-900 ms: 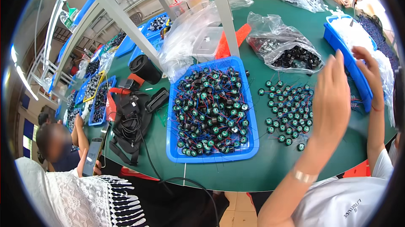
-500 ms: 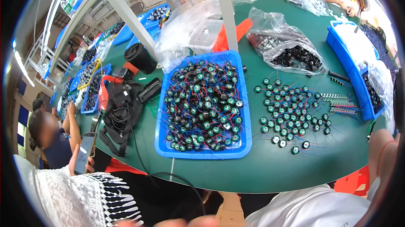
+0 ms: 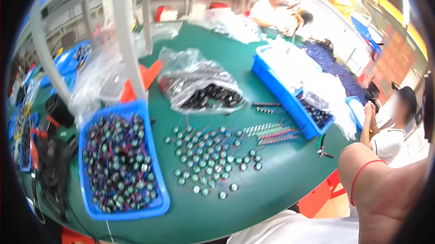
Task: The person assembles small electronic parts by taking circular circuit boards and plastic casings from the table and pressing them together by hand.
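Neither of my hands shows in the head view now. A blue tray [image 3: 164, 203] at the left holds a heap of small round black parts [image 3: 118, 162] with green faces and thin red and blue wires. To its right, many more wired round parts [image 3: 208, 158] lie spread on the green table [image 3: 253, 194]. Beside them are rows of small parts with red and green strips [image 3: 276, 135]. A bare arm [image 3: 380, 189] with a red cord bends at the lower right. Its hand is hidden, and whose arm it is I cannot tell.
A clear bag [image 3: 181, 76] of black caps lies behind the loose parts. A long blue tray [image 3: 276, 87] with white bags stands at the right, near small pliers [image 3: 324, 153]. Grey posts [image 3: 122, 35] rise at the left. Other people [image 3: 394, 126] sit across and at the right.
The view has swung right, so the table's things sit further left and blurred. Blurred fingers at the lower edge and the neighbour with a phone have left the picture. More of the cord-wearing arm shows.
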Available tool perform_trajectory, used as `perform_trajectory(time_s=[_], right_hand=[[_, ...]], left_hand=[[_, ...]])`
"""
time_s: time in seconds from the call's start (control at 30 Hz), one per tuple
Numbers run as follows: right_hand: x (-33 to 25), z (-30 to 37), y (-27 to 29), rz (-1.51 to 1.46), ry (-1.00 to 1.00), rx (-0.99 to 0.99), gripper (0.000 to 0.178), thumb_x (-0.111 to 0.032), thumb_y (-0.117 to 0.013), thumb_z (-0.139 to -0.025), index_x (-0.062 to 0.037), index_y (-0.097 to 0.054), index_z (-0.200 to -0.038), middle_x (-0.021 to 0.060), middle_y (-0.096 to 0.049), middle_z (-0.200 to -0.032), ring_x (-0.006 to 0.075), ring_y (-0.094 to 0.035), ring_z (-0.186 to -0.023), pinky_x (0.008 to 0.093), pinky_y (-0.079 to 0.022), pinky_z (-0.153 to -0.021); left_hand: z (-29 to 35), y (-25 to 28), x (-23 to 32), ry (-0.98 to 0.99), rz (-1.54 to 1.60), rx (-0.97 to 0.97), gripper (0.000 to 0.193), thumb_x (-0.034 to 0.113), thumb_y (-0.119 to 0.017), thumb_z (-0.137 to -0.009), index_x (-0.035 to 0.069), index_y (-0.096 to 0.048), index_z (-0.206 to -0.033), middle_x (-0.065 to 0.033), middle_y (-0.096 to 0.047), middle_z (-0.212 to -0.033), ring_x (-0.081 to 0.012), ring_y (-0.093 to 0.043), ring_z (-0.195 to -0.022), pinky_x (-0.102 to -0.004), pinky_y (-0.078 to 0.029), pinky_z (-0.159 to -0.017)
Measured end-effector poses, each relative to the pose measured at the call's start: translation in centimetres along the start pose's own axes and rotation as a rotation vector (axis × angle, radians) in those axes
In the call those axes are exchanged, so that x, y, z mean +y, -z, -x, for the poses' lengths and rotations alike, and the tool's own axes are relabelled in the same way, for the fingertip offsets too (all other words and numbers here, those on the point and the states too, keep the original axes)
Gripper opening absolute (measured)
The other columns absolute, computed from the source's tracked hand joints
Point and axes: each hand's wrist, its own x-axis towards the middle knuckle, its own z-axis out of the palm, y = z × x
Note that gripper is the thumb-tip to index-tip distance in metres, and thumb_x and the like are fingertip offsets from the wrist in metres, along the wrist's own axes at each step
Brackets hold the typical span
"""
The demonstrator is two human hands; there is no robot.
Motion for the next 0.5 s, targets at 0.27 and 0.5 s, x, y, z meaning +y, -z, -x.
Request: perform_trajectory(time_s=[0.27, 0.5], right_hand=[[-7.2, -1.9, 5.8, 0.086, -0.025, 0.045, 0.04, -0.012, -0.044, -0.101, 0.0102, -0.042, -0.135, 0.0128, -0.053, -0.136, 0.0165, -0.053, -0.119, 0.0257, -0.044, -0.098], [-5.7, 1.1, 7.6, 0.111, 0.025, 0.16, 0.04, -0.013, -0.044, -0.101, 0.0101, -0.043, -0.133, 0.0131, -0.053, -0.135, 0.0165, -0.054, -0.118, 0.0258, -0.045, -0.097]], left_hand=[[0.2, 1.4, 0.5, 0.005, -0.034, -0.201, 0.065, 0.03, -0.059, -0.095, 0.006, -0.028, -0.146, -0.0179, -0.044, -0.131, -0.0296, -0.059, -0.102, -0.0375, -0.057, -0.074], [4.5, -4.2, 4.9, -0.018, -0.037, -0.492, 0.06, 0.029, -0.059, -0.095, 0.006, -0.031, -0.143, -0.0167, -0.049, -0.124, -0.0289, -0.061, -0.095, -0.0374, -0.057, -0.07]])
